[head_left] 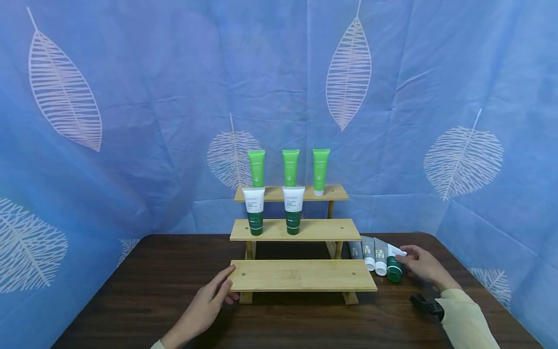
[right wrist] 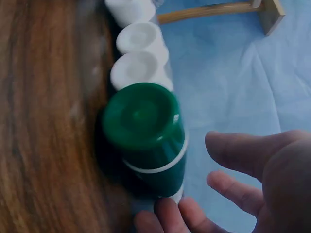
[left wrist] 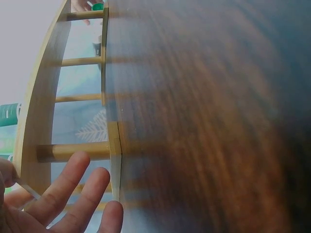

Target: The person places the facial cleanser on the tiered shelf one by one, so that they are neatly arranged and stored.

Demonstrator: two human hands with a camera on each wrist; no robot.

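My right hand (head_left: 422, 265) is beside a white and dark-green squeeze tube (head_left: 395, 269) lying at the right. In the right wrist view the thumb is apart from this tube, while fingertips (right wrist: 171, 218) are close by its far end; contact is unclear. Several grey tubes with white caps (head_left: 380, 264) lie left of it. My left hand (head_left: 201, 306) touches the left end of the wooden three-step rack's (head_left: 301, 275) lowest shelf, with several fingers straight below the board in the left wrist view.
Bright green tubes (head_left: 320, 169) stand along the top step. Two white and dark-green tubes (head_left: 293, 209) stand on the middle step, at its left and centre. The dark wooden table (head_left: 144, 286) ends at a blue leaf-patterned cloth (head_left: 174, 121) behind it.
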